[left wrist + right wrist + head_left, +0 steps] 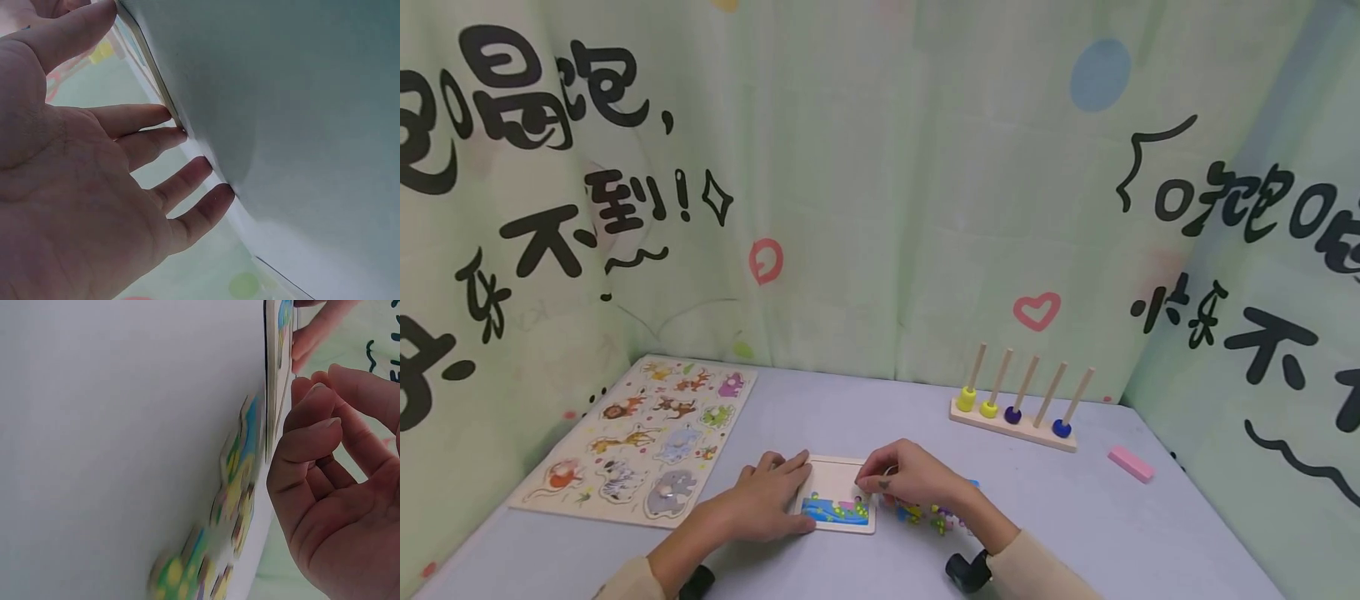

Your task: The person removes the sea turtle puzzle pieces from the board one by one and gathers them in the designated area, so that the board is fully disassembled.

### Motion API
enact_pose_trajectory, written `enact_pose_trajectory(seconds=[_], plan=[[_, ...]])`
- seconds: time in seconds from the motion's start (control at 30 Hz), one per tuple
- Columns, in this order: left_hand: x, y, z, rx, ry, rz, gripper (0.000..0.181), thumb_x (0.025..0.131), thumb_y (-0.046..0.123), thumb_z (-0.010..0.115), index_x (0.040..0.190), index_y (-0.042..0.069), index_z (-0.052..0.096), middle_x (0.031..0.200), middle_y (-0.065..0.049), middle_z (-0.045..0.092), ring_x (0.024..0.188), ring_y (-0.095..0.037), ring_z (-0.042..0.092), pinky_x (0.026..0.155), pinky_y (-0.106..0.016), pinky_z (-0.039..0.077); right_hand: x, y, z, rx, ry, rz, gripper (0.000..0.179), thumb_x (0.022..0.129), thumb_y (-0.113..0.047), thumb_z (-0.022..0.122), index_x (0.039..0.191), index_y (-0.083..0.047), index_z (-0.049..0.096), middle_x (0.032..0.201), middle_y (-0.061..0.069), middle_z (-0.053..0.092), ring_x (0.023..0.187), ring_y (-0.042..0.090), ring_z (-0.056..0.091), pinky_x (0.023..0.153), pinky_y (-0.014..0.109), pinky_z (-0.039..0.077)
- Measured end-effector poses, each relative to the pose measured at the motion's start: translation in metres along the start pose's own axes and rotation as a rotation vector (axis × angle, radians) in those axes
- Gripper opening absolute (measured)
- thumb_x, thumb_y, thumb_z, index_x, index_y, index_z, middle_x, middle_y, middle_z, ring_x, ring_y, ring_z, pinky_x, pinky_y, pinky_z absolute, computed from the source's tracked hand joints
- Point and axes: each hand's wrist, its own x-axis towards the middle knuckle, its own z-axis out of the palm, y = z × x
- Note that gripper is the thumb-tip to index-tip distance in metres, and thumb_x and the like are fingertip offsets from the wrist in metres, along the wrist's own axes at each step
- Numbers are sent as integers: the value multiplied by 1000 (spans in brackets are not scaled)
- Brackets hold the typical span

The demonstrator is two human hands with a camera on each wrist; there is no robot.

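Observation:
A small wooden puzzle tray lies on the table, its lower part filled with blue, green and pink jigsaw pieces. My left hand rests at the tray's left side. In the left wrist view its fingers are extended, some touching the tray's edge. Above the tray's right part is my right hand, fingers bent and thumb near the fingertips. The right wrist view shows the curled fingers, but whether they pinch a piece is hidden. Loose puzzle pieces lie beside the tray, partly under my right hand.
On the left lies a large animal puzzle board. A wooden peg stand with yellow and dark blue beads stands at the back right, near a pink block. Printed curtains enclose the table.

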Motion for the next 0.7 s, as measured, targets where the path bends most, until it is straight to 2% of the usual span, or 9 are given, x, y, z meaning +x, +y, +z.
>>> enact_pose_trajectory(seconds=[0.4, 0.7], plan=[[1, -8, -5, 9, -69, 58, 80, 91, 43, 80, 158, 10, 49, 174, -9, 35, 155, -36, 31, 124, -68, 26, 22, -13, 21, 1, -54, -29, 8, 98, -17, 77, 102, -13, 82, 88, -2, 72, 68, 13, 56, 64, 23, 46], [2, -13, -7, -13, -59, 66, 74, 91, 40, 82, 155, 13, 54, 172, -7, 38, 152, -35, 34, 121, -67, 29, 33, -24, 31, -31, -80, -52, 7, 97, -12, 77, 100, -13, 83, 95, -2, 77, 67, 12, 59, 65, 21, 51]])
